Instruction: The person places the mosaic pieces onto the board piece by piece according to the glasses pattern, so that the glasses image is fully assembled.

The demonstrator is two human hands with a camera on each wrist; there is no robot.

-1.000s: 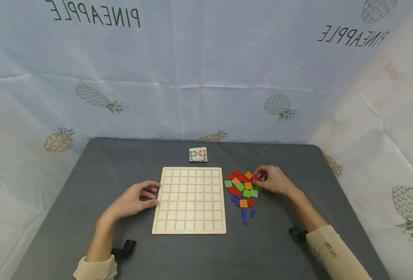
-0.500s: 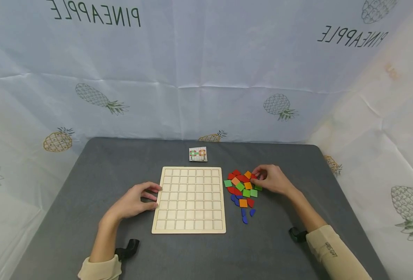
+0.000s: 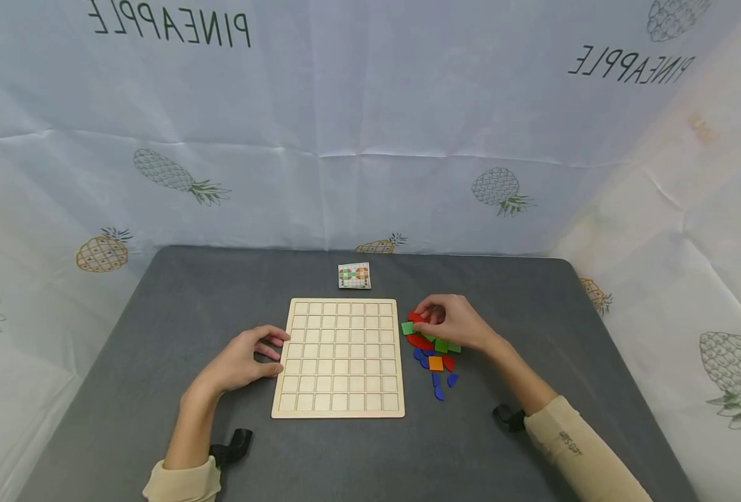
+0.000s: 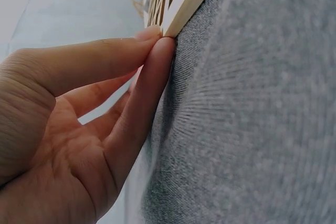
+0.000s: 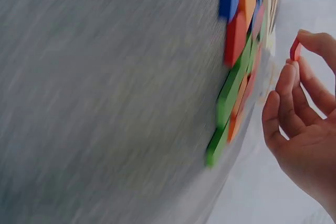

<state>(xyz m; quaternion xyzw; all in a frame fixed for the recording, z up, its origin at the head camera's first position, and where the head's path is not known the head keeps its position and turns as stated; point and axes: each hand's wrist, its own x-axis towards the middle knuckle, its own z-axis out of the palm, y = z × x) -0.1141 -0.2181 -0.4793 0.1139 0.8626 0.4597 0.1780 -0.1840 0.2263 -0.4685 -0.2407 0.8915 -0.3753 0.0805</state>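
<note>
A pale wooden grid board (image 3: 337,358) lies flat on the dark table. My left hand (image 3: 245,359) rests at its left edge, thumb and fingertips touching the rim, as the left wrist view also shows. My right hand (image 5: 310,98) pinches a small red tile (image 5: 295,51) between thumb and fingertips, raised above the pile. In the head view that hand (image 3: 454,321) covers part of the heap. Around and below it show red pieces (image 3: 420,341), a green square (image 3: 407,328), an orange square (image 3: 436,363) and several blue rounded pieces (image 3: 439,393).
A small printed card (image 3: 354,276) with a coloured pattern lies beyond the board. The grey table (image 3: 345,460) reaches back to a hanging pineapple-print cloth (image 3: 320,125). A black wrist camera mount (image 3: 235,446) sits beside the left wrist, another (image 3: 508,418) by the right.
My right hand has moved left from the right side of the pile towards the board, now carrying the red tile. The left hand stays at the board's edge.
</note>
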